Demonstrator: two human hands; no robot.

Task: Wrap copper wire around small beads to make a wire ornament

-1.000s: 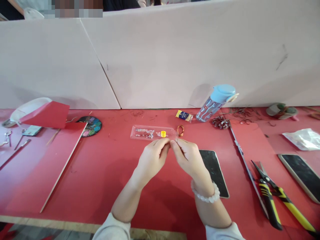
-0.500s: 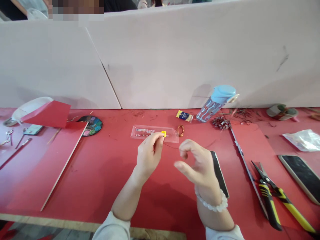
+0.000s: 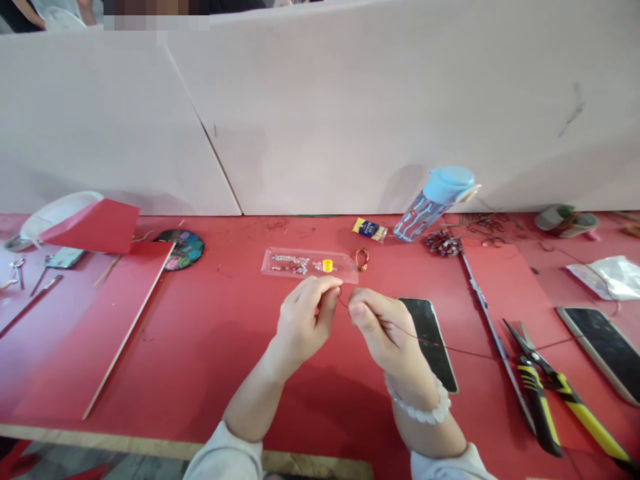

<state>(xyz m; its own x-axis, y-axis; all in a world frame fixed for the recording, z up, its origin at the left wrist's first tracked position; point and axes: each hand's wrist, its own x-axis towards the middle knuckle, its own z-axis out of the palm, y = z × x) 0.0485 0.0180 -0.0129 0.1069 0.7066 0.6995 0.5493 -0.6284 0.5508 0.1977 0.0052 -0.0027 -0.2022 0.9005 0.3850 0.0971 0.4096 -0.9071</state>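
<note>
A thin dark red cord [image 3: 463, 351] runs from between my hands across to the right side of the table. My left hand [image 3: 306, 317] pinches the cord near its end, where a small bend shows at the fingertips. Close beside it, my right hand [image 3: 384, 327] is closed on the same cord, which passes over its fingers. Just beyond the fingertips lies a clear plastic tray [image 3: 270, 268] with rows of small beads. A yellow ring-shaped piece [image 3: 327, 266] sits in the tray's right part. A braided orange-brown loop [image 3: 362, 259] lies by the tray's right end.
A phone [image 3: 433, 347] lies beside my right wrist. Farther right are yellow-black scissors [image 3: 537, 390], another phone [image 3: 603, 350] and a plastic bag [image 3: 600, 277]. A blue-lidded bottle [image 3: 433, 203] stands at the white partition [image 3: 320, 113]. At left is a red board [image 3: 100, 320].
My right hand has closed on the cord and come nearer my left hand. The cord now stretches to the right. The yellow piece stays in the tray.
</note>
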